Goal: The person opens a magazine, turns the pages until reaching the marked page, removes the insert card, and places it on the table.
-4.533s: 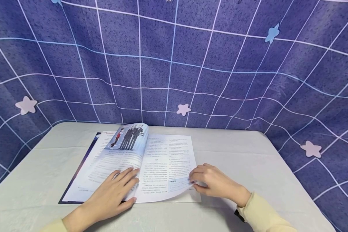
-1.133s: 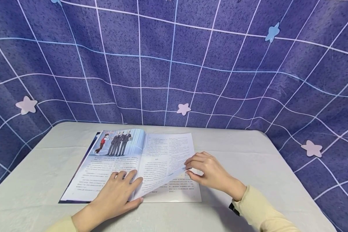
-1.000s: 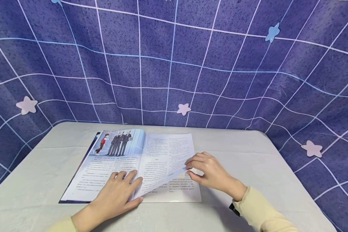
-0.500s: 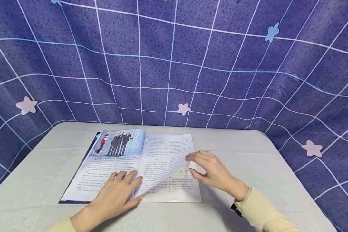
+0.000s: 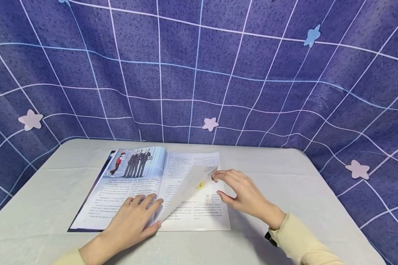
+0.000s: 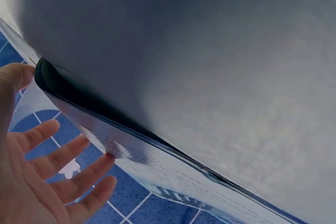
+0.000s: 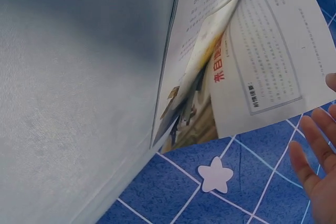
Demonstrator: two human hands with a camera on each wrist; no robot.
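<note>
An open magazine (image 5: 103, 202) lies on the table, a picture of suited figures at the top of its left page. My left hand (image 5: 129, 217) rests across the lower left page by the spine; in the left wrist view its fingers (image 6: 84, 179) are spread and the thumb is at the magazine's edge. A lifted right page (image 5: 190, 187) curls up toward the left, its underside showing a yellow spot. Fingertips of my right hand (image 5: 245, 193) touch that page's raised edge, the thumb standing apart. The right wrist view shows the page's print (image 7: 273, 51) beside loosely straight fingers (image 7: 315, 140).
The table (image 5: 272, 169) has a pale cover and reaches to a purple-blue grid-patterned cloth (image 5: 172, 84) with star shapes behind and beside it. More pages (image 5: 205, 217) lie flat under the lifted one. A dark cover edge (image 5: 77, 224) shows at the left.
The lower right corner of the page has risen and turned leftward, baring its underside and the page beneath. My right thumb has parted from the fingers. Earlier, the picture page at left settled flat.
</note>
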